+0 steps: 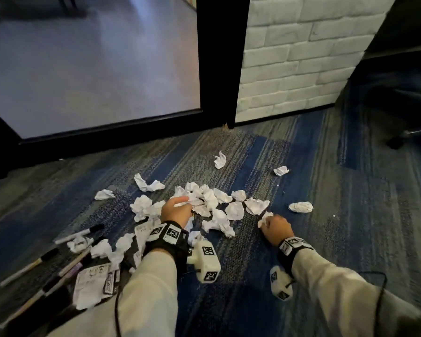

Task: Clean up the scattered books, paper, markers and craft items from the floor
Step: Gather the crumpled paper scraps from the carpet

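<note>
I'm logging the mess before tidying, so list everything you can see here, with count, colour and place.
Crumpled paper balls: roughly two dozen, white, strewn mid-carpet.
Markers: about six, white with black caps, lower left.
Printed sheets: a few, white, lower left among the markers.
Carpet: one, blue-grey striped, underneath everything.
Brick wall: one, white, upper right.
Door frame: one, black, left of the wall.
Left hand: over the pile's middle; grip unclear.
Right hand: right of the pile, curled round one paper ball.

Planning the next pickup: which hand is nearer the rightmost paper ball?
Right. The right hand, gripping a scrap, sits just below-left of the paper ball; the left hand is farther left, over the main pile.
</note>
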